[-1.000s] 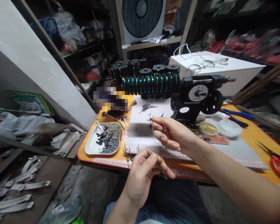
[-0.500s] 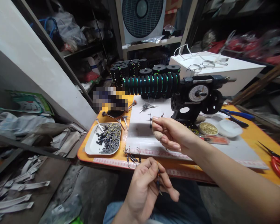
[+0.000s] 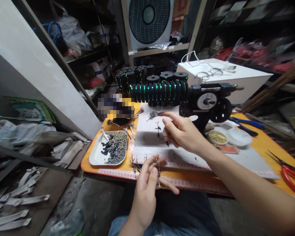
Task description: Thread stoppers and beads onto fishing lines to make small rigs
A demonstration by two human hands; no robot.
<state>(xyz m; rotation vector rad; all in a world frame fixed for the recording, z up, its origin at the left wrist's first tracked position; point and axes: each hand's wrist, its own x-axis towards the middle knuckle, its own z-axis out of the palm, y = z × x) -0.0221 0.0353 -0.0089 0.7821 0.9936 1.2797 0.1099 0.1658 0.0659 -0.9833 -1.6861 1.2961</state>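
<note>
My left hand [image 3: 147,190] is in front of the table's near edge, closed on a thin strand with small black beads [image 3: 159,172] between thumb and fingers. The other fingers of that hand reach out to the right. Over the white sheet, my right hand [image 3: 180,132] stretches its index finger to a bundle of fine grey-tipped wires [image 3: 152,114]. Its thumb stands apart and the remaining fingers curl under. A small dark piece [image 3: 167,143] shows just below them; whether they touch it I cannot tell. Small black pieces [image 3: 158,127] lie on the sheet left of this hand.
A white tray [image 3: 94,157] of grey and black beads stands at left. Behind are a black winding machine [image 3: 206,101] carrying foam spools [image 3: 159,91], and more spools. At right are a dish of gold bits [image 3: 218,137], blue-handled pliers [image 3: 248,123] and red-handled scissors [image 3: 291,177].
My right hand has moved slightly up, its index finger now stretched to the wire bundle. My left hand has turned and shifted left and up, with the beaded strand still in it.
</note>
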